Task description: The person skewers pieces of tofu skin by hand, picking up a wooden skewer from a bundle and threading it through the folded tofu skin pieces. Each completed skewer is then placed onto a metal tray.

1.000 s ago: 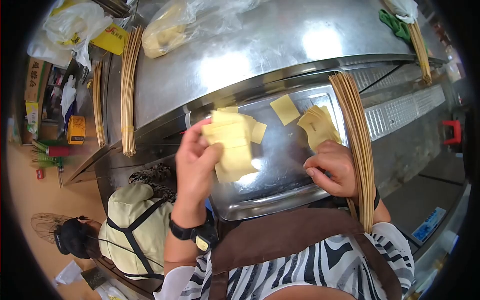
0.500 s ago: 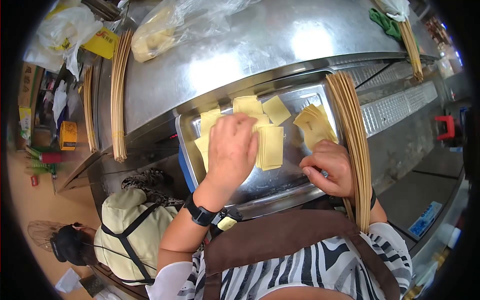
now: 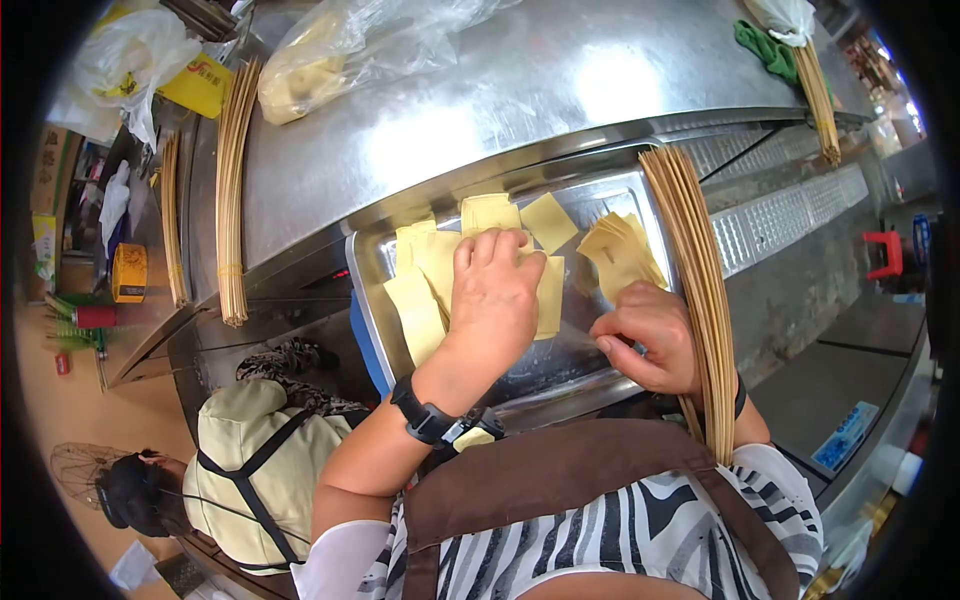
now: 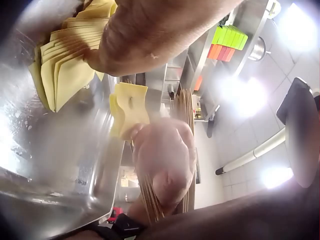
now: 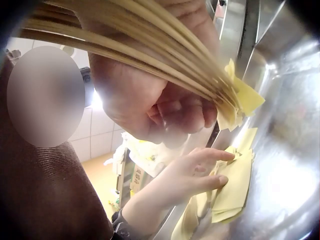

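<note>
While our left hand (image 3: 495,298) pinched yellow sheets (image 3: 549,295) between thumb and fingers in the metal tray (image 3: 366,305), and our right hand's (image 3: 652,340) fingers curled round wooden sticks (image 3: 705,290) at its right side, we needed a light, level grip to align edges without creasing.

One left hand (image 3: 495,295), one right hand (image 3: 652,338), four stick bundles (image 3: 698,290), one metal tray (image 3: 575,375), one green cloth (image 3: 768,50); yellow sheets (image 3: 415,315) overlap too much to count
</note>
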Demonstrator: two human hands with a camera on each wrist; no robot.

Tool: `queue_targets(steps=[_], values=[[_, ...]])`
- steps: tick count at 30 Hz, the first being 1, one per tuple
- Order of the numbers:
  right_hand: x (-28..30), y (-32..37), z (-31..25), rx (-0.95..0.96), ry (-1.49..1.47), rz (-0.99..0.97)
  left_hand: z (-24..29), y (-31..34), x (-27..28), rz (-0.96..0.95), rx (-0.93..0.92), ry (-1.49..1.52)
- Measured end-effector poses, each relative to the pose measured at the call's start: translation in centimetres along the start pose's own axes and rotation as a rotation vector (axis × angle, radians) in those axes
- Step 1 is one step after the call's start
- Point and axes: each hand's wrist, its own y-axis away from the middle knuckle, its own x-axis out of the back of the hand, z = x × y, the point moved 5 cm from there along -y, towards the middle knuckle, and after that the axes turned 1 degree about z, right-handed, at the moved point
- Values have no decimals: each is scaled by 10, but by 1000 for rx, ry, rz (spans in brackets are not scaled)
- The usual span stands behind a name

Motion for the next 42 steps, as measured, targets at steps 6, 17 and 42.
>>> queue_targets(steps=[6,17,42], values=[[-1,0,1,0,3,-11,4,-2,-6,10,15,41],[-5,-1,0,11,5,-19,11,-12,-17,37,-2,-116],[-15,1,4,29,93,-164,16,-53,17,9,334,1264]])
